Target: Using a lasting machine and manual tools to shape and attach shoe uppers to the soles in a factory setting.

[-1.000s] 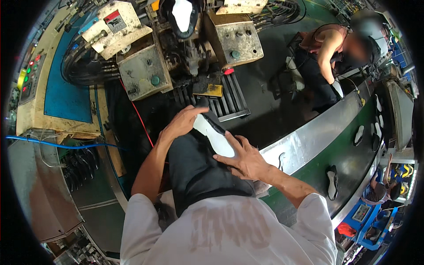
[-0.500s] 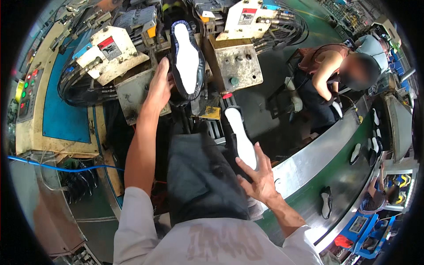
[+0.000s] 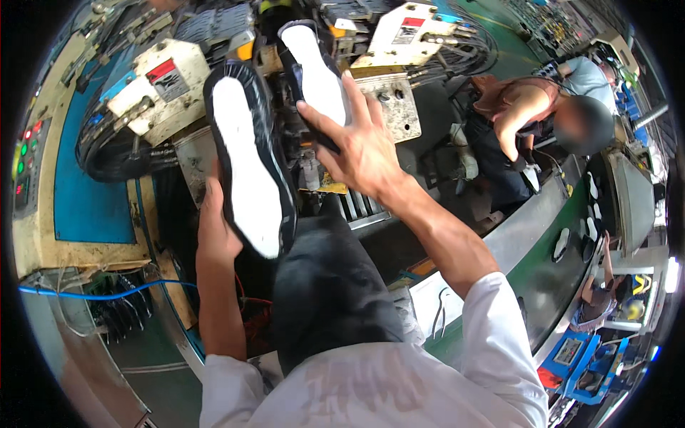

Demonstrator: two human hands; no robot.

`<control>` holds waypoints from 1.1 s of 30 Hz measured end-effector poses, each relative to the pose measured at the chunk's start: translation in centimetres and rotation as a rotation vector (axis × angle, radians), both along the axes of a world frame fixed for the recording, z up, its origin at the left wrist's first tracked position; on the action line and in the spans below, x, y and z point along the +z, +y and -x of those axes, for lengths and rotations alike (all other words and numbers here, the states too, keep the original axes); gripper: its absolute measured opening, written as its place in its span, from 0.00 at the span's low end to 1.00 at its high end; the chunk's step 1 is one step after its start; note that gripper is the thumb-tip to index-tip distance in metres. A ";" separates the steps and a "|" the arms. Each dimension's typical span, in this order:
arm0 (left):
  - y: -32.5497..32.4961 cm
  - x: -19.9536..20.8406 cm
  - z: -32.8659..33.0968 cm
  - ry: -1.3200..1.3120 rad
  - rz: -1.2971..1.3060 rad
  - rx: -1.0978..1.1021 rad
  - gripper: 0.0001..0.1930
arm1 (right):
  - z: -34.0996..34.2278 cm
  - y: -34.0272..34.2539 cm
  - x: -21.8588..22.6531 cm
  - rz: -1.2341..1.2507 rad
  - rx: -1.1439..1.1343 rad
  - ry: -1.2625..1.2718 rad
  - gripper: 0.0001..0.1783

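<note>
Two dark shoes, white soles up, side by side in front of the machine (image 3: 403,32).

Far shoe (image 3: 314,71): in the right hand (image 3: 364,143). Grip closed on its lower end, thumb on the left edge, fingers laid over the sole and right side. Long axis slants from upper left to lower right, so the shoe runs away from the grip, up and left, upper end at the machine's middle. Whether that end touches the machine: cannot tell. Right hand plainly the nearer one.

Near shoe (image 3: 250,164): left hand (image 3: 220,228) at its left side, lower half. Thumb lies along the edge; fingers hidden behind the shoe. Looks gripped, though the fingers' closure does not show. Shoe lies to the right of this grip, stretching mostly above it. Long axis close to parallel with the far shoe's; narrow gap between them. Its lower end hangs over the dark trousers (image 3: 328,292).

Right forearm crosses above the metal ledge (image 3: 478,253). Co-worker (image 3: 521,107) sits well apart, beyond the right control box (image 3: 392,118).
</note>
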State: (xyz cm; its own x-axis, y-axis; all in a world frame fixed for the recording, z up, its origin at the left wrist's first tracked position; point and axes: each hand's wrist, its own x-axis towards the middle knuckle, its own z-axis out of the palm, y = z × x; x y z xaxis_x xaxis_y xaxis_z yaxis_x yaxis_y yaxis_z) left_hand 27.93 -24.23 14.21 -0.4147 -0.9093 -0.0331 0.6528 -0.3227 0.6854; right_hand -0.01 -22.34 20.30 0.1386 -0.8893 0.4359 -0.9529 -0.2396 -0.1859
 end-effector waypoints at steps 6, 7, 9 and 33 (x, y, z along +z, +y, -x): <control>7.1 -2.8 -4.7 -0.281 -0.265 0.243 0.34 | -4.0 -3.4 -3.4 0.042 -0.049 -0.005 0.42; 8.1 -3.3 -5.2 -0.348 -0.310 0.290 0.34 | -4.4 -3.1 -4.0 0.067 -0.066 -0.015 0.41; 9.9 -4.0 -6.2 -0.462 -0.358 0.337 0.37 | -4.7 -2.6 -4.9 0.092 -0.090 -0.034 0.40; 21.6 -6.5 -5.8 -0.554 -0.322 0.056 0.36 | -3.6 -2.4 -5.7 0.135 -0.097 -0.137 0.44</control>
State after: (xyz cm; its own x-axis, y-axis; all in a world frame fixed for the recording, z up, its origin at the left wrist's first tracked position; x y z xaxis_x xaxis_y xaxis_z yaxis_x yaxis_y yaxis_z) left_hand 33.77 -2.59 7.68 -0.2096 -0.8382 -0.5035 0.2515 -0.5439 0.8006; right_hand 3.59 -24.72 14.56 -0.0141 -0.8278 0.5609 -0.9407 -0.1791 -0.2881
